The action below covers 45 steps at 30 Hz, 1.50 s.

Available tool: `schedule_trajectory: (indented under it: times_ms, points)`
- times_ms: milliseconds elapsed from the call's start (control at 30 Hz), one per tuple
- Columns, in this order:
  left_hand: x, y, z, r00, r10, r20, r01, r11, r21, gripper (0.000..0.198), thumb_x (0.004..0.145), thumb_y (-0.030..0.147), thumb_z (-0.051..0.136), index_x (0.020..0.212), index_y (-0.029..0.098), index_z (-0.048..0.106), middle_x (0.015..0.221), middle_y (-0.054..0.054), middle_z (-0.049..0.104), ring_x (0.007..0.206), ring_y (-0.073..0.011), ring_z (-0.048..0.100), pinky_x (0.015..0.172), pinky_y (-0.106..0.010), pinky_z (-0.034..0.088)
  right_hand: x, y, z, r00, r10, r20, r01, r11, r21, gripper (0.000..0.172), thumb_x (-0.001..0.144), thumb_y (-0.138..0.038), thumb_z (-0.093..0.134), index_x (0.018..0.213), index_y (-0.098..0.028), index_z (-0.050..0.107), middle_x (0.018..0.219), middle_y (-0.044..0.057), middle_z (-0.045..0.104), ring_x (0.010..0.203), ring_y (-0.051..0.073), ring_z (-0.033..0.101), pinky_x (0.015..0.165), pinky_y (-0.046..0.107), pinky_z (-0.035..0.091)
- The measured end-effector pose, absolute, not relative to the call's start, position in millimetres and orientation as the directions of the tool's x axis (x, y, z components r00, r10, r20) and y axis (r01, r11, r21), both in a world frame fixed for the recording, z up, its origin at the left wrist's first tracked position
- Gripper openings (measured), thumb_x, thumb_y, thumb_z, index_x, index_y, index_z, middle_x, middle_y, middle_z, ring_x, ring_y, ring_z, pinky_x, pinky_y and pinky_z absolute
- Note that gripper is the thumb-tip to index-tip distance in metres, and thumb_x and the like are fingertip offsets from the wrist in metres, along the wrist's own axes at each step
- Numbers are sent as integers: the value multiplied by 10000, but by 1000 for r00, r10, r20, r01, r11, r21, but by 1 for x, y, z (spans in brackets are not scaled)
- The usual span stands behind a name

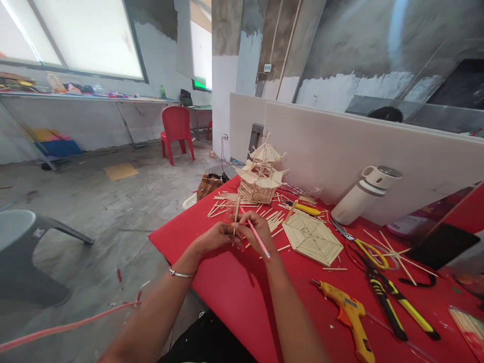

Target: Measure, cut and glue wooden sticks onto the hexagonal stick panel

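Observation:
Both my hands meet over the red table (234, 287). My left hand (219, 236) is closed on a thin wooden stick (236, 209) that stands nearly upright. My right hand (257, 228) is closed on a pink pencil (260, 242) whose tip touches the stick. Behind them stands a tiered pagoda model (261, 175) built of sticks. To the right lies a flat hexagonal stick panel (312, 237). Loose sticks (223, 204) are scattered around the model.
A yellow glue gun (351, 315), yellow-handled pliers (397, 302), scissors (365, 247), a yellow cutter (306, 207) and a white flask (359, 199) lie on the table's right side. A white partition (340, 141) backs the table. A grey chair (26, 252) and red chair (177, 131) stand on the floor.

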<state>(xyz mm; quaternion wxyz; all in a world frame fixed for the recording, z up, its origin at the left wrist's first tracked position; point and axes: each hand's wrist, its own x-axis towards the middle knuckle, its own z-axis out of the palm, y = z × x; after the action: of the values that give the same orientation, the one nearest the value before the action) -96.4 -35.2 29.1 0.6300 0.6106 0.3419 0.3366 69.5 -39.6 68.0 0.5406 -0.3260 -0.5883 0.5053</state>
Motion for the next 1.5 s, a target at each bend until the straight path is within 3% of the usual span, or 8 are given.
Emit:
schedule_trajectory:
  times_ms: [133,333,467,600,833,1100,1500]
  points:
    - [-93,-36,30,518,855,-14,-14,25,1000,285,711,366,812,768,93,757,781,-125,751,733,-205,689,745,-312,527,68,-50,42,-57,957,286,-204,269,-941,315,704,-415,789,682,-202,559,871,56,737,644,158,653,558,264,532]
    - [-91,-33,20,387,922,-30,17,25,1000,292,649,359,836,634,99,704,588,-36,663,531,-106,549,558,-229,432,57,-59,21,2,960,281,-219,275,-936,311,697,-403,806,701,-216,557,906,47,746,767,193,695,645,292,566]
    - [-91,-32,15,357,933,-34,10,33,999,257,627,323,835,657,96,718,618,-36,671,555,-111,544,576,-238,428,50,-58,16,105,945,309,-123,320,-939,267,742,-402,762,685,-224,570,838,27,729,714,173,670,636,272,547]
    - [-91,-33,16,385,922,-39,18,35,999,260,612,318,842,708,92,753,674,-64,706,619,-144,591,641,-268,463,50,-56,10,118,940,320,-73,330,-941,256,758,-418,737,684,-234,574,825,27,725,778,190,676,697,290,555]
    - [-93,-32,19,425,905,-40,50,20,999,278,639,352,843,724,101,758,688,-56,706,625,-138,584,627,-255,450,52,-57,15,111,941,320,-145,333,-932,240,745,-371,746,651,-230,576,784,10,703,733,180,668,686,283,540]
    - [-91,-36,17,402,915,-37,-14,47,999,325,655,395,841,748,96,757,730,-88,719,702,-187,634,682,-297,494,49,-55,7,93,952,292,-213,306,-928,230,741,-370,736,669,-228,570,807,10,717,671,167,640,622,277,533]
    - [-89,-35,14,363,931,-43,-10,50,999,373,628,432,857,710,90,733,660,-51,680,596,-121,564,600,-238,437,51,-60,26,154,945,289,-213,317,-924,237,722,-372,764,694,-226,579,865,31,723,774,189,667,676,290,547]
